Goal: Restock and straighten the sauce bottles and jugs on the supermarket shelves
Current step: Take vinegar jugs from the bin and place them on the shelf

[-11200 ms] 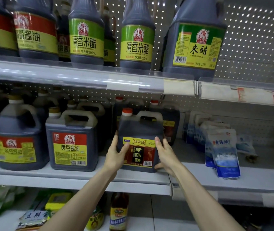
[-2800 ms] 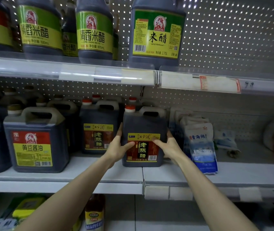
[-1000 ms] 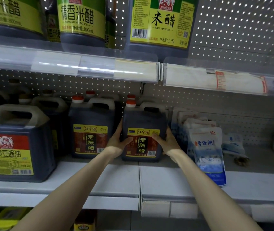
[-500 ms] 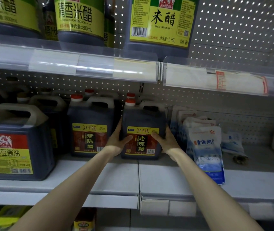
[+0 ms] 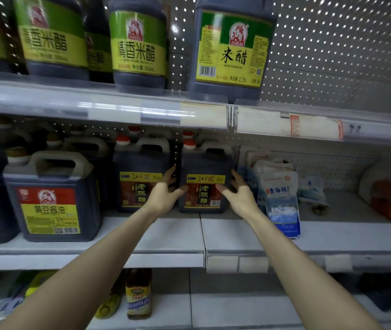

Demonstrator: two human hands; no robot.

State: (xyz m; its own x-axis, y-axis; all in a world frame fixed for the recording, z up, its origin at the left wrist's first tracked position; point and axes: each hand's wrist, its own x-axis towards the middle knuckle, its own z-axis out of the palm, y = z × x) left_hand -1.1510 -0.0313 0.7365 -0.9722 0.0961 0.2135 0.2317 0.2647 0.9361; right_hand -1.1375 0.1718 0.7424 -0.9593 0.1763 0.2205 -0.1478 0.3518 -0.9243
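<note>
A dark vinegar jug point(image 5: 205, 163) with a red cap and a yellow-and-red label stands upright on the middle shelf point(image 5: 142, 234), set back from the front edge. A matching jug point(image 5: 139, 163) stands just left of it. My left hand point(image 5: 163, 196) is at the jug's left side and my right hand point(image 5: 239, 196) at its right side. Both have fingers spread and straightened, thumbs in front of the label. Whether the fingertips still touch the jug I cannot tell.
A larger soy sauce jug point(image 5: 51, 206) stands further left, nearer the shelf front. Blue-and-white salt bags point(image 5: 282, 201) lean right beside the vinegar jug. Rice vinegar bottles point(image 5: 137, 48) and a big jug point(image 5: 232, 48) fill the shelf above. A small bottle point(image 5: 138, 294) stands below.
The vinegar jug went from the shelf's front back beside its twin. In the last half second my fingers uncurled from its sides and both hands loosened off it.
</note>
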